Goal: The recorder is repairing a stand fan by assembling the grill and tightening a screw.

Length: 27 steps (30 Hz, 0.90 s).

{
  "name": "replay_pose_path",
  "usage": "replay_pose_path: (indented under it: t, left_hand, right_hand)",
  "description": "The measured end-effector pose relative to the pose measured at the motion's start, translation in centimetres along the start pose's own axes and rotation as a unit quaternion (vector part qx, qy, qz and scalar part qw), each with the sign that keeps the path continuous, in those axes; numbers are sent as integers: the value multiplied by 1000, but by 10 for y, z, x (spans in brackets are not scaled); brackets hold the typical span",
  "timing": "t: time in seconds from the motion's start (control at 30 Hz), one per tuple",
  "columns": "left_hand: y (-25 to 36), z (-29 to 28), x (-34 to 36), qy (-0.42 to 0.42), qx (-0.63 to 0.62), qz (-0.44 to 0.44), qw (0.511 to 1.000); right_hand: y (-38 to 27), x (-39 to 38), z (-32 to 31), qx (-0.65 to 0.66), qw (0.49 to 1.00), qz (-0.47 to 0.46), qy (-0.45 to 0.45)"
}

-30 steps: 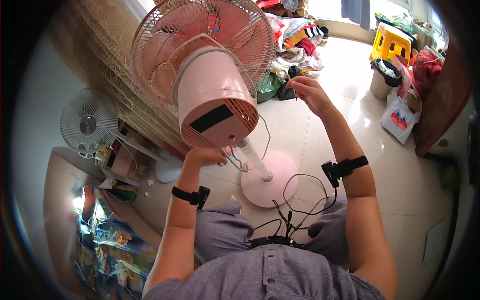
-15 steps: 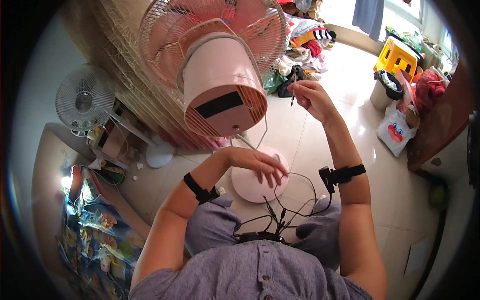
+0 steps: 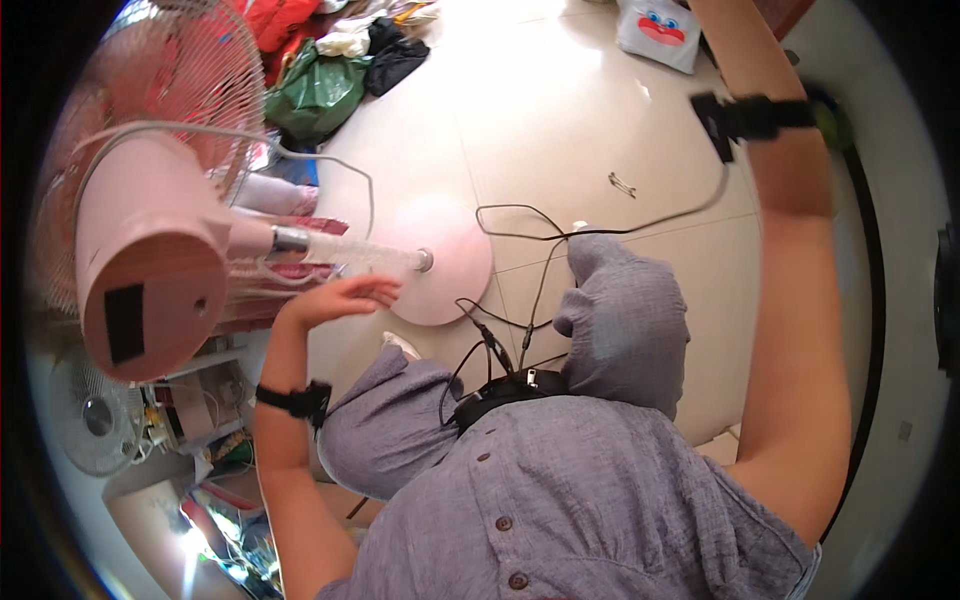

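Note:
My left hand [image 3: 350, 298] hangs in the air left of the pink fan's round base [image 3: 452, 275], near its pole [image 3: 350, 252]. Its fingers are loosely bent and apart, with nothing in them. The pink standing fan [image 3: 150, 230] leans over at the left, its motor housing turned toward me. My right arm [image 3: 785, 170] reaches up to the far right; the hand is beyond the picture's upper edge. On the floor lies a small, thin metal item [image 3: 622, 185], too small to name.
Black cables [image 3: 527, 335] run from a black pouch [image 3: 510, 395] at my waist; one reaches my right wrist strap. A green bag [image 3: 320, 92] and clothes lie at the far left. A white bag [image 3: 658, 35] stands far right. Another fan [image 3: 97, 415] stands at left.
My view has swung right, so the fan appears farther left. My right hand, earlier pinching a thin metal item, has left the picture. My left hand stays open near the fan.

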<state>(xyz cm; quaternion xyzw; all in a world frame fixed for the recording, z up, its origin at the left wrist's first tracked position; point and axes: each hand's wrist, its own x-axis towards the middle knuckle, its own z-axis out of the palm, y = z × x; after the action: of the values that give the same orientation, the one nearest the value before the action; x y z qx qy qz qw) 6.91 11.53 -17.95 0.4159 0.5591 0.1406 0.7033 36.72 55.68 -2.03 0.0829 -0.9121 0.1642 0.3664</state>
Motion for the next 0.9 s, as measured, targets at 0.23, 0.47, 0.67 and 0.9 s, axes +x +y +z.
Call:
replay_pose_path:
  t: [0.23, 0.47, 0.67, 0.9]
  left_hand:
    - [-60, 1, -80, 103, -59, -119, 986]
    - [-139, 33, -144, 390, -189, -124, 893]
    - [-165, 62, -177, 457, -206, -129, 855]
    - [-215, 125, -251, 589, -223, -87, 772]
  right_hand:
    - [-6, -252, 27, 65, 852, 494, -158]
    - [-10, -342, 130, -88, 822, 517, -220]
    - [23, -378, 159, -209, 782, 483, -336]
    - [64, -346, 173, -146, 893, 376, -202]
